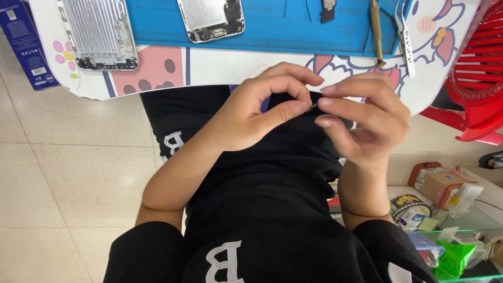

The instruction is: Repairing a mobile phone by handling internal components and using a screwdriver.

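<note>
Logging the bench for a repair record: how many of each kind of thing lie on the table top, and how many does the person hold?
Phone back housings: 2
Brass-handled screwdriver: 1
Tweezers: 1
Small dark part on the mat: 1
Tiny part pinched between left hand and right hand: 1
Total: 6

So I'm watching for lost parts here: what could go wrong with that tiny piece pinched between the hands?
1. The tiny part is pinched between the left hand and right hand over the lap, off the table; a slip could drop it to the tiled floor.
2. Against the black clothing, it would probably be hard to spot.
</note>
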